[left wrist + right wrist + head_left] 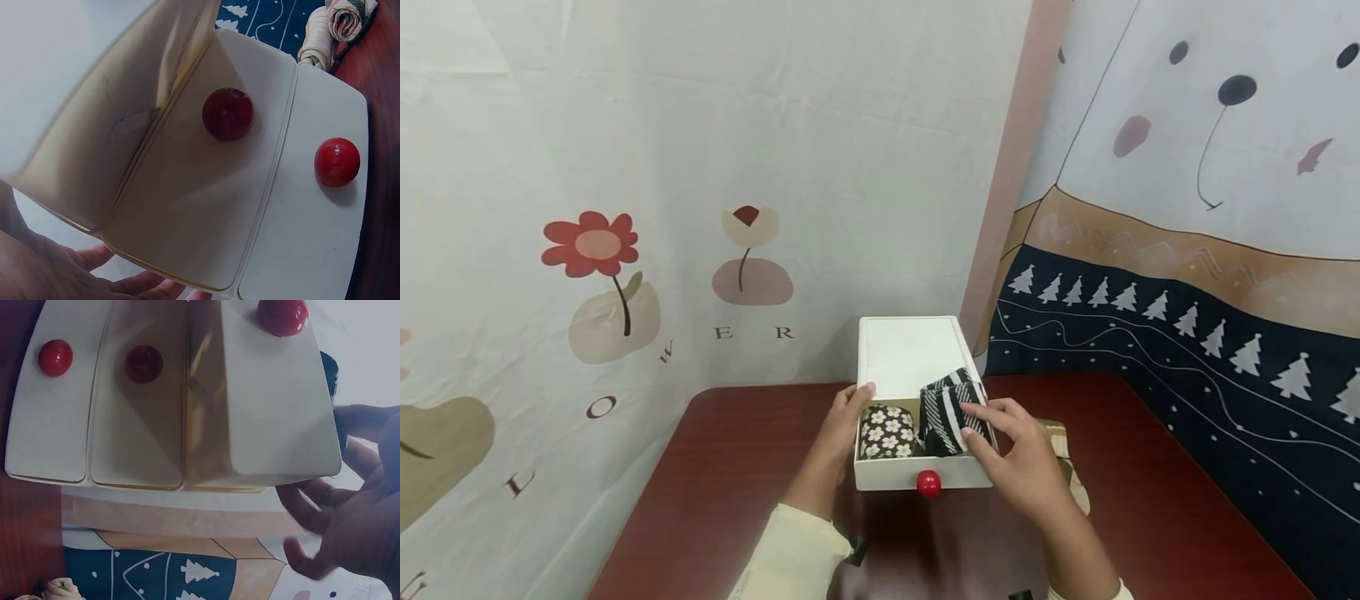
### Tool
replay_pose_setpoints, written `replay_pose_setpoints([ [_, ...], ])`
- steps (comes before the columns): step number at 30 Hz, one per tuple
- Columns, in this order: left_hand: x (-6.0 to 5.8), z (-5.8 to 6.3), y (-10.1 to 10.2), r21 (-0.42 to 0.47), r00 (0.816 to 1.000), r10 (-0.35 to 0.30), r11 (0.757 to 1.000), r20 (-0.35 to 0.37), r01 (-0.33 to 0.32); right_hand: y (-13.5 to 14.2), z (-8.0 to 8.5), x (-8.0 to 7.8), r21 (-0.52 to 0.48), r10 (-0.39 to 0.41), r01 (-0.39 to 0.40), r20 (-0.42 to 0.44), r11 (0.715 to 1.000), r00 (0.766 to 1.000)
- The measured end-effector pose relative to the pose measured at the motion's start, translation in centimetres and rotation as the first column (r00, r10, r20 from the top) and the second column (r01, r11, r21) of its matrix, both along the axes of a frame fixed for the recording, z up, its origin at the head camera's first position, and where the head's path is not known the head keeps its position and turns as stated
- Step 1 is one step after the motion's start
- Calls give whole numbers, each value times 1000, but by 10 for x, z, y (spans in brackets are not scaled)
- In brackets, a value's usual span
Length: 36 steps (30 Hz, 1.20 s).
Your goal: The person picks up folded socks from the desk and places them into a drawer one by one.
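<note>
A small white chest of drawers (910, 346) stands on the table with its top drawer (887, 477) pulled out. Inside at the left lies a floral fabric roll (887, 433). A black-and-white striped fabric roll (942, 421) tilts up over the drawer's right side. My right hand (1022, 454) touches the striped roll with thumb and index fingertips, its other fingers lying outside the drawer wall. My left hand (838, 429) rests against the chest's left side, thumb at the top edge. In the left wrist view its fingers (140, 284) reach straight along the side.
Red ball knobs mark the drawer fronts, with the lower knob (337, 162) and middle knob (228, 114) on shut drawers. Patterned fabric rolls (331, 31) lie right of the chest on the dark red table (737, 467). Printed curtains (850, 167) hang behind.
</note>
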<state>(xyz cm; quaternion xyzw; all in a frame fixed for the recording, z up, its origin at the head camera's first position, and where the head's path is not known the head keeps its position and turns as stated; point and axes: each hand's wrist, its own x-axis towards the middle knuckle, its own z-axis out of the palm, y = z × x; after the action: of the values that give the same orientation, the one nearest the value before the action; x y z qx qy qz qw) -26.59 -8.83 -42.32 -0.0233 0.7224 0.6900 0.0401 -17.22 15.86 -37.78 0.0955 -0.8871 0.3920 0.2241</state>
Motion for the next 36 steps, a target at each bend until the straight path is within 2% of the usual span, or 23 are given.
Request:
replay_pose_setpoints([
  [4,0,1,0,1,1000,0,1000,4,0,-1,-1,1,41,-26,29,-63,999,998],
  [8,1,1,0,-10,1000,4,1000,5,-4,-1,0,0,57,-28,33,-90,998,996],
  [13,2,1,0,-31,1000,3,1000,4,-3,1,1,-1,69,-38,44,-73,997,997],
  [17,1,1,0,-28,1000,6,1000,0,-6,1,3,-2,103,-40,43,-26,994,999],
  [21,2,1,1,-21,1000,10,1000,-1,-10,-2,6,-3,192,-31,31,-2,981,1000],
  [25,3,2,2,-24,1000,10,1000,0,-10,-5,10,-2,293,-33,33,-5,955,999],
  [28,3,2,2,-25,1000,12,1000,0,-12,-7,15,-1,365,-42,22,47,931,998],
  [32,2,2,2,-31,1000,17,999,6,-17,-11,22,-2,435,-43,-36,170,900,985],
  [36,3,2,1,-35,1000,18,999,11,-18,-14,24,-5,449,-36,-82,250,890,968],
])
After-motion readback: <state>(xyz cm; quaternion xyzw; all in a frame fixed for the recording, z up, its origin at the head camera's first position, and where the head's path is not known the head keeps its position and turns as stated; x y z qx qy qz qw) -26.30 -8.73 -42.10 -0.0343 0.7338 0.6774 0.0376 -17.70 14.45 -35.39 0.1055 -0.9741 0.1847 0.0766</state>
